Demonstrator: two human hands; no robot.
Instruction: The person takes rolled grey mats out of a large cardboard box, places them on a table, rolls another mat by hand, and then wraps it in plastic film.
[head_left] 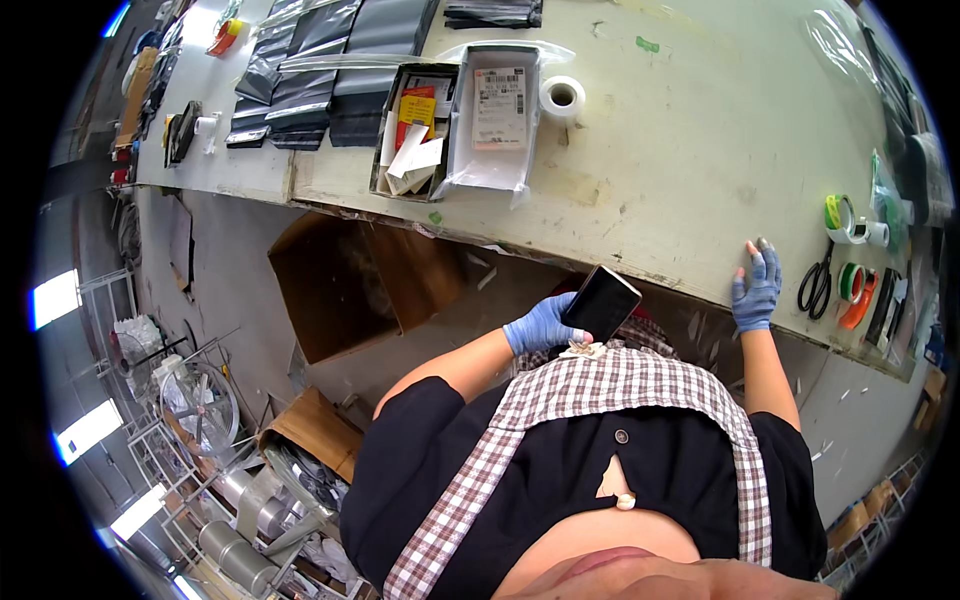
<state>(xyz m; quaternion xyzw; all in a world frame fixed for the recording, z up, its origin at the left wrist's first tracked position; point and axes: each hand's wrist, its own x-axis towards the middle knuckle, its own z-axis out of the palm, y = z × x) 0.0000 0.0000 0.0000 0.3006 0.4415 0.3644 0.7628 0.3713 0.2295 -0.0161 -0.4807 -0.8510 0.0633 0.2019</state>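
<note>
In front of my waist, my left hand (541,325), in a blue glove with bare fingertips, is closed round a smartphone (606,304) with a dark screen. The phone is tilted, and part of my grip is hidden behind it. My right hand (757,290), gloved the same way, lies flat at the near edge of the pale worktable (660,190) with its fingers stretched out and nothing in them. Black-handled scissors (816,286) lie just right of that hand. Beyond them are a green-and-white tape roll (851,284) and an orange cutter (859,300).
A grey tray (460,150) with a labelled package stands beside a box of cards (414,135) and a white roll (562,97). Dark plastic bags (345,80) lie at the far left. An open cardboard box (335,290) sits below the table. More tape (842,215) is at the right.
</note>
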